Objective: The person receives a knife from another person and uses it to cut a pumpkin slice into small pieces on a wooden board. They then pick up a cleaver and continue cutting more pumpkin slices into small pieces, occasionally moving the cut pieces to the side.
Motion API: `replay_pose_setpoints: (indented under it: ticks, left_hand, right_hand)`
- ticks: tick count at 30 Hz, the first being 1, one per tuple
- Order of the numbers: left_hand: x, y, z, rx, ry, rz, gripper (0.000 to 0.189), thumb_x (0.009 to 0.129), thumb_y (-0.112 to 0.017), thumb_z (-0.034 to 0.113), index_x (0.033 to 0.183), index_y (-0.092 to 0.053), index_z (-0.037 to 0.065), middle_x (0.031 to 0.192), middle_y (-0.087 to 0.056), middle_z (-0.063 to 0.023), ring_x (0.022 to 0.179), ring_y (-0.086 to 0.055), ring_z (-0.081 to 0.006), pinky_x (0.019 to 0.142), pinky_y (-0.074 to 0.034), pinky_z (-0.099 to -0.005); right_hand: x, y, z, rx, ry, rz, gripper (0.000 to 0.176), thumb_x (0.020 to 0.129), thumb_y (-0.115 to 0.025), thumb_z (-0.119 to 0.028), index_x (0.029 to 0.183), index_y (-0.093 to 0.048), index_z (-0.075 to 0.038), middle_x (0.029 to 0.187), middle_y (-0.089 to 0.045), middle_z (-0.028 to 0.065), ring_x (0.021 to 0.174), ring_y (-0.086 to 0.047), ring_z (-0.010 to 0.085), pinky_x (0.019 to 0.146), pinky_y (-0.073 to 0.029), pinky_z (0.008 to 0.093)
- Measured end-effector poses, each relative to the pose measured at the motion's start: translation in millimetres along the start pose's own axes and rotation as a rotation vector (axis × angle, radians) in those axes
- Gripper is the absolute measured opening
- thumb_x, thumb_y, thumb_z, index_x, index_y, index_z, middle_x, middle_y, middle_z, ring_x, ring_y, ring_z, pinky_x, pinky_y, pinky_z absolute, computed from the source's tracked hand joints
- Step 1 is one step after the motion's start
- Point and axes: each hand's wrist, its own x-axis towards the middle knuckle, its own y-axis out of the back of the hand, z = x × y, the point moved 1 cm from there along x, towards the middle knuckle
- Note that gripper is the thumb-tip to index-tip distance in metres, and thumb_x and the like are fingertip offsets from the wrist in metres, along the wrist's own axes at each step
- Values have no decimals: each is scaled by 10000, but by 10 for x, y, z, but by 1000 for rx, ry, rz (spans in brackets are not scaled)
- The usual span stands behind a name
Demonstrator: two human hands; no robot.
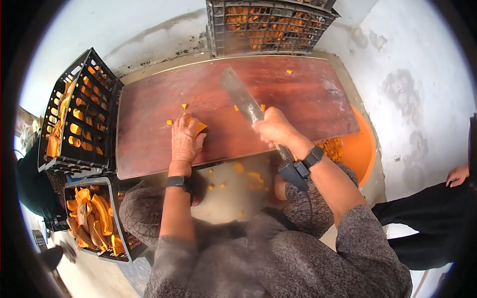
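A reddish-brown board (pixel 164 149) lies in front of me. On its left part my left hand (pixel 185 136) rests, fingers closed over an orange piece (pixel 199 127) that sticks out at the right of the fingers. My right hand (pixel 275 128) grips a large knife (pixel 243 97), its broad blade pointing up and to the left above the board, away from my left hand. Small orange bits (pixel 184 106) lie near my left fingertips, and others lie close to the blade and at the board's back (pixel 289 72).
Black crates with orange pieces stand at the left (pixel 107 156), lower left (pixel 130 251) and back (pixel 271 52). An orange basin (pixel 366 149) of small pieces sits below the board's right edge. A person's hand (pixel 457 176) shows at far right; another person is at far left.
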Motion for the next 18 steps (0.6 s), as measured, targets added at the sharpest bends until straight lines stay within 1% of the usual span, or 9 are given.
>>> replay_pose_setpoints:
  ticks: [2, 4, 6, 8, 9, 11, 15, 17, 18]
  left_hand:
    - [5, -69, 41, -31, -30, -13, 403, 718, -750, 117, 1100, -641, 45, 1282, -537, -184, 1206, -484, -406, 1029, -402, -493]
    - [29, -111, 78, -54, -51, -23, 404, 719, -748, 109, 1102, -640, 44, 1273, -536, -190, 1191, -491, -410, 1021, -412, -493]
    - [47, -171, 148, -96, -124, -31, 381, 723, -729, 76, 1091, -637, 39, 1256, -536, -198, 1165, -502, -421, 1006, -430, -486]
    - [74, -224, 224, -116, -127, -42, 356, 727, -714, 51, 1073, -633, 33, 1259, -537, -201, 1185, -497, -426, 1016, -426, -486]
    - [94, -260, 258, -129, -133, -51, 349, 730, -710, 48, 1069, -629, 31, 1270, -535, -205, 1200, -491, -428, 1024, -423, -487]
    - [155, -326, 332, -142, -146, -60, 342, 733, -707, 45, 1065, -626, 29, 1281, -533, -208, 1216, -486, -430, 1032, -419, -487]
    - [257, -479, 443, -167, -137, -137, 347, 760, -680, 59, 1100, -614, 34, 1348, -504, -228, 1262, -461, -438, 1072, -390, -493]
    - [300, -581, 479, -151, -145, -155, 356, 767, -664, 55, 1117, -606, 37, 1366, -494, -234, 1274, -454, -436, 1085, -379, -493]
    - [346, -591, 546, -159, -211, -155, 431, 767, -661, 27, 1192, -593, 59, 1400, -480, -212, 1307, -436, -421, 1099, -374, -488]
  right_hand:
    - [48, 15, 115, 61, -47, -94, 208, 858, -604, -140, 785, -623, 54, 621, -618, 118, 507, -610, 206, 451, -497, 353]
    - [70, 1, 229, 122, -59, -98, 204, 859, -602, -144, 819, -621, 55, 635, -617, 119, 511, -602, 199, 448, -493, 352]
    - [100, -19, 296, 183, -69, -113, 204, 859, -601, -148, 852, -618, 56, 649, -615, 119, 515, -594, 193, 446, -490, 351]
    - [101, -26, 343, 268, -102, -124, 215, 860, -599, -149, 922, -604, 57, 679, -611, 127, 535, -589, 183, 439, -481, 345]
    - [122, -17, 372, 273, -104, -125, 215, 860, -599, -149, 922, -604, 57, 679, -611, 127, 535, -589, 183, 439, -481, 345]
    - [183, 19, 414, 304, -83, -146, 240, 864, -600, -147, 974, -595, 66, 717, -624, 142, 557, -599, 187, 438, -482, 345]
    - [107, 132, 268, 345, -71, -182, 241, 860, -605, -145, 957, -609, 76, 693, -625, 141, 534, -591, 193, 428, -479, 343]
    - [32, 205, 209, 399, -50, -120, 242, 856, -615, -143, 936, -622, 86, 668, -625, 142, 508, -584, 195, 416, -475, 348]
    - [-18, 257, 164, 397, -51, -119, 242, 856, -615, -143, 936, -622, 86, 668, -625, 142, 508, -584, 195, 416, -475, 348]
